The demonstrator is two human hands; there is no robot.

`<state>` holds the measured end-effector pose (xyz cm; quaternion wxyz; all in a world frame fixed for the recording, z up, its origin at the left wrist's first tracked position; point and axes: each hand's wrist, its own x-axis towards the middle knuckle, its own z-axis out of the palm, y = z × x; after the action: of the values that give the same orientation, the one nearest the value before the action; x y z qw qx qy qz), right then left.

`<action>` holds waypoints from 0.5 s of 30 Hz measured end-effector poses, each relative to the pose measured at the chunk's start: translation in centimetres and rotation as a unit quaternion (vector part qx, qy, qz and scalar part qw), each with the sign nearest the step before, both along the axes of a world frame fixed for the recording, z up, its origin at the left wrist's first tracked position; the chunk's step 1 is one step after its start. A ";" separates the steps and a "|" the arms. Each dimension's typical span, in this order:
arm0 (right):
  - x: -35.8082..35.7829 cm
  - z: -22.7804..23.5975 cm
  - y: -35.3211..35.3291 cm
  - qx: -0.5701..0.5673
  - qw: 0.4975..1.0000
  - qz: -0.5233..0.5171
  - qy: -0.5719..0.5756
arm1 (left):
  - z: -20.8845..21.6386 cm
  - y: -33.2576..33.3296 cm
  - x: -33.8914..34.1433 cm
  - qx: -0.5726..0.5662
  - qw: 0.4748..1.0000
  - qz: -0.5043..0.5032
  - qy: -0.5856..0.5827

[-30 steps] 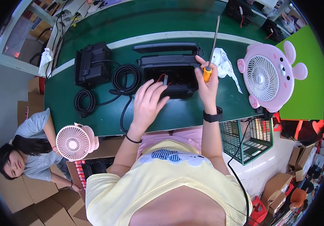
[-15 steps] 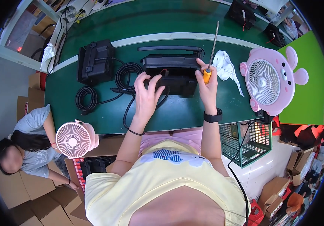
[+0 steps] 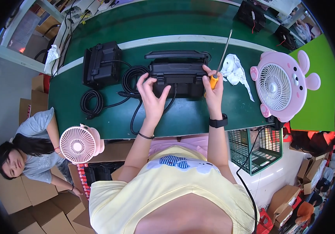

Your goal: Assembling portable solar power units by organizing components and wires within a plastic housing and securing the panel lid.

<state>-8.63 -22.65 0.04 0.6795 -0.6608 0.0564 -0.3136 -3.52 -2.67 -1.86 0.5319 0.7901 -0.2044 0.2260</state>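
A black plastic case [image 3: 183, 87] with a top handle and front latches lies before me on the green table, its lid down on its body. My left hand [image 3: 152, 100] is at its left end, fingertips on the corner by the latch and thumb against the front. My right hand [image 3: 214, 97] grips a screwdriver [image 3: 213, 81] with an orange-yellow handle, its long shaft pointing up and away. The thumb and fingertips of that hand also touch the case's right end. A black cable [image 3: 171, 102] leaves the case's front; the inside is hidden.
To the left stand a second black case [image 3: 103, 64] and coiled black cables [image 3: 91, 102]. A white cloth [image 3: 233, 70] and a pink animal-shaped fan [image 3: 274, 86] are on the right. A smaller pink fan [image 3: 77, 144] is at the front left edge, near another person [image 3: 38, 128].
The gap between lid and body, where a red wire showed, has closed. My left fingers have shifted to the case's left corner. The screwdriver has tilted slightly right.
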 end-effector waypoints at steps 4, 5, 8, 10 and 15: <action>-0.1 0.2 0.2 0.001 1.000 -0.006 0.015 | 0.2 0.1 -0.2 0.028 0.999 -0.011 0.025; -0.1 0.2 0.2 0.002 1.000 -0.005 0.012 | 0.6 -0.2 -0.5 0.037 0.999 -0.006 0.005; -0.2 0.0 0.2 0.003 1.000 -0.005 0.008 | 2.0 -0.3 -0.7 0.029 0.999 -0.011 0.030; -0.2 -0.1 0.2 0.004 1.000 -0.005 0.006 | 2.1 -0.1 -0.6 0.034 0.998 -0.022 0.046; -0.3 1.1 0.4 -0.004 1.000 -0.005 0.026 | -0.1 -0.5 -0.3 0.000 1.000 -0.023 -0.008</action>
<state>-8.93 -22.27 1.15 0.6737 -0.6710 0.0766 -0.3001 -3.79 -3.19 -1.96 0.5352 0.7834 -0.2270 0.2199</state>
